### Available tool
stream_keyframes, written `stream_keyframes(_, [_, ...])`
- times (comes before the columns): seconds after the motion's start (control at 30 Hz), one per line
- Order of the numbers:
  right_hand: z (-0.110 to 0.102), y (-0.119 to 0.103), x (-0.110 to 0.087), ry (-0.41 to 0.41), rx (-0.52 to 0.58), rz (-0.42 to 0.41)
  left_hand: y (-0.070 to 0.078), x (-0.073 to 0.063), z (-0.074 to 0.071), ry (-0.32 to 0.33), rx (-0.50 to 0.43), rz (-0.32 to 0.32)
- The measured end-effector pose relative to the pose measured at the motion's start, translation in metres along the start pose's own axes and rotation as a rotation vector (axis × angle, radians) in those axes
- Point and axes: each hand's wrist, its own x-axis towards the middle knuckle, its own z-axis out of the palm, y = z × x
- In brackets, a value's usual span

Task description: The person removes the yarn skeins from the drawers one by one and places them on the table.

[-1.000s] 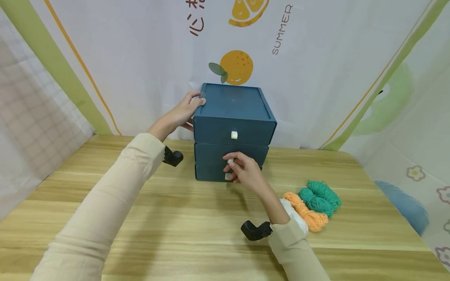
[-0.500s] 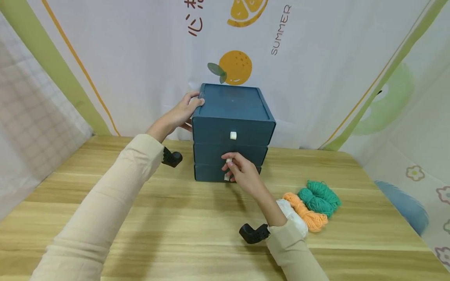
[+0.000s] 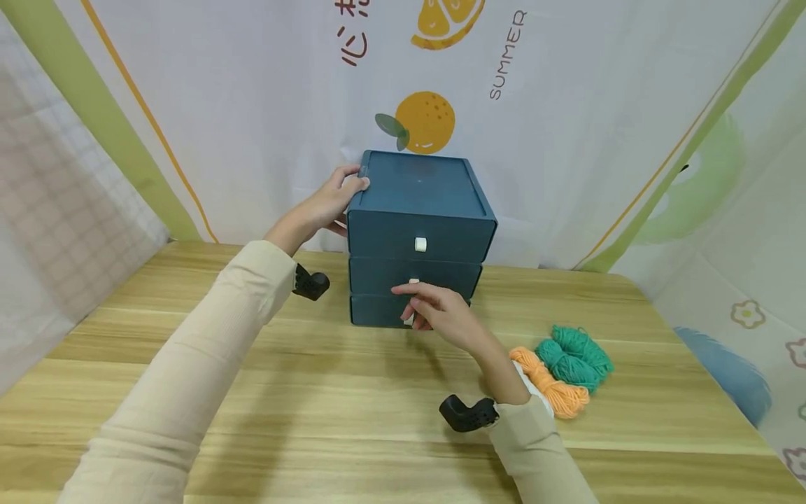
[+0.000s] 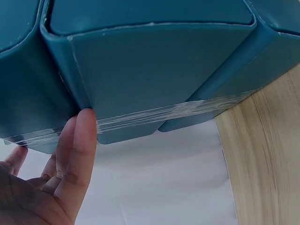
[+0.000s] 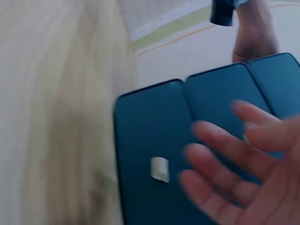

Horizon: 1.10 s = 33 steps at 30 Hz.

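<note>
A dark blue three-drawer unit (image 3: 418,183) stands at the back of the table, all its drawers pushed in. Each front has a small white pull; the top pull (image 3: 420,244) shows whole. My left hand (image 3: 327,203) rests on the unit's upper left edge, thumb on top. In the left wrist view its fairly straight fingers (image 4: 80,145) touch the side wall near a strip of clear tape (image 4: 178,111). My right hand (image 3: 447,315) is before the lower drawers, fingers spread and holding nothing. It partly covers the middle pull (image 3: 413,281); the bottom pull (image 5: 160,169) shows in the right wrist view.
On the right of the wooden table (image 3: 315,406) lie green yarn (image 3: 574,357), orange yarn (image 3: 554,385) and a white bundle (image 3: 534,389) partly behind my right forearm. A printed white curtain (image 3: 271,105) hangs right behind the unit. Black devices sit at both wrists.
My right hand has let go of the middle drawer's pull; its fingers have opened and it has shifted slightly right and down. My left hand stays on the unit.
</note>
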Motion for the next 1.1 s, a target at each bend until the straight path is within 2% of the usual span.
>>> stream_keyframes(0.1, [-0.001,-0.002,-0.002,-0.098,-0.061,0.037,-0.001,0.000,0.001,0.002,-0.002,0.003])
stream_keyframes(0.17, [0.000,-0.003,-0.001,-0.124,-0.125,0.061,-0.001,0.000,0.001,0.005,-0.004,0.003])
stream_keyframes(0.3, [0.006,0.000,0.001,-0.106,-0.268,0.111,-0.001,0.000,0.000,0.000,-0.009,0.002])
stream_keyframes(0.43, [0.012,0.007,0.002,-0.082,-0.366,0.123,-0.001,0.000,0.001,-0.006,-0.012,0.002])
stream_keyframes(0.7, [0.020,0.016,0.004,-0.049,-0.403,0.156,-0.001,-0.001,0.001,-0.007,-0.015,0.004])
stream_keyframes(1.1, [0.025,0.023,0.004,-0.022,-0.366,0.129,0.000,-0.001,0.000,-0.007,-0.010,0.002])
